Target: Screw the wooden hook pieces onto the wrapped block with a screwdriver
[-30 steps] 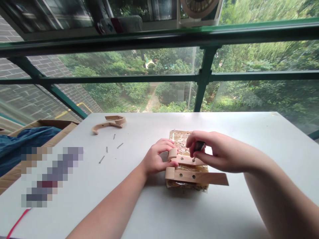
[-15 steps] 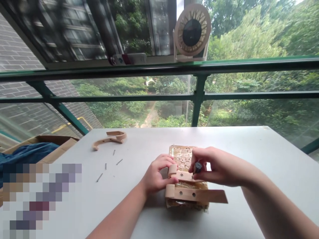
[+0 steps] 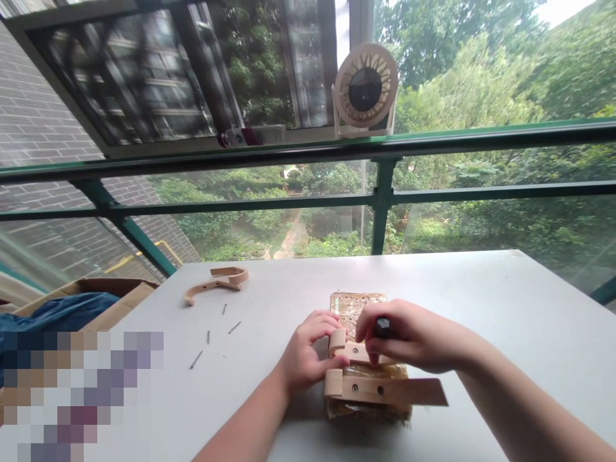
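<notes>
A tape-wrapped block (image 3: pixel 347 309) lies on the white table, its upper face pitted with holes. Across it are two wooden hooks: the far hook (image 3: pixel 355 352) and the near hook (image 3: pixel 409 391), which shows two screws and overhangs the block's right side. My left hand (image 3: pixel 308 350) grips the curled left end of the far hook between thumb and fingers, pressing it on the block. My right hand (image 3: pixel 418 337) is closed round the dark handle of a screwdriver (image 3: pixel 383 327), held upright over the far hook. The screwdriver's tip is hidden behind my fingers.
Curved wooden pieces (image 3: pixel 215 285) lie at the table's far left, with several loose screws (image 3: pixel 196 360) in front of them. A cardboard box (image 3: pixel 139 292) holding blue cloth (image 3: pixel 67 311) stands left of the table. Behind it run a green railing (image 3: pixel 269 208) and a fan (image 3: pixel 344 83).
The view has tilted up slightly, so everything sits lower. My right hand has turned about the screwdriver, and its fingers now cover the far hook's right screw. My left hand keeps its grip.
</notes>
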`<act>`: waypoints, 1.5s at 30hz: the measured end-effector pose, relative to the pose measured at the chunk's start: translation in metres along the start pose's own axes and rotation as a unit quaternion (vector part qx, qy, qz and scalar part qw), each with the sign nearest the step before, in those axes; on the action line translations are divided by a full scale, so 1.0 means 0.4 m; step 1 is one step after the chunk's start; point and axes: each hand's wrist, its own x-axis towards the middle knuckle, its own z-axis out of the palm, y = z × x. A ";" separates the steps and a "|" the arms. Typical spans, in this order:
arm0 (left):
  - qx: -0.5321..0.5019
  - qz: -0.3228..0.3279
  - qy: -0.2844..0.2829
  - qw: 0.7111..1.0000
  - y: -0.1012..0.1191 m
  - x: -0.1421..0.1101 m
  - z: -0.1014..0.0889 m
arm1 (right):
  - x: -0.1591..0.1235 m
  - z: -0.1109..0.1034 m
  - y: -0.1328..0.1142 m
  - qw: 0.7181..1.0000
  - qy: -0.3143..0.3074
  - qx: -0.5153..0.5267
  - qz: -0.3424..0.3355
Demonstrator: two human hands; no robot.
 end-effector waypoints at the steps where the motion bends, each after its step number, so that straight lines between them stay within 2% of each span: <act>1: 0.000 0.001 0.001 1.000 0.000 0.000 0.000 | 0.000 0.000 0.000 1.000 -0.009 0.011 0.006; 5: 0.008 0.001 -0.005 1.000 -0.001 -0.001 0.000 | -0.002 -0.003 -0.002 0.999 0.019 -0.048 -0.004; 8: 0.011 -0.001 -0.005 1.000 -0.004 -0.001 0.000 | -0.011 -0.012 -0.010 0.999 -0.011 -0.046 -0.007; 17: 0.024 0.005 -0.001 1.000 -0.003 -0.001 0.001 | -0.025 -0.032 -0.022 0.998 -0.021 0.005 0.058; 21: 0.025 0.010 0.000 1.000 -0.002 -0.001 0.002 | -0.026 -0.041 -0.019 0.996 -0.031 -0.036 0.077; 25: 0.022 0.015 0.002 1.000 -0.004 -0.001 0.003 | -0.030 -0.050 -0.016 0.992 -0.012 -0.107 0.065; 32: 0.020 0.020 -0.002 1.000 -0.006 0.000 0.003 | -0.018 -0.042 -0.002 0.988 0.029 -0.140 0.052; 39: 0.017 0.014 -0.006 1.000 -0.015 -0.006 0.004 | -0.009 -0.014 -0.005 0.992 -0.002 -0.120 0.029; 42: 0.019 0.013 -0.008 1.000 -0.017 -0.006 0.004 | -0.017 -0.021 -0.005 0.992 -0.004 -0.119 0.029; 45: 0.019 0.021 -0.006 1.000 -0.018 -0.005 0.004 | -0.028 -0.033 -0.007 0.994 -0.036 -0.095 0.045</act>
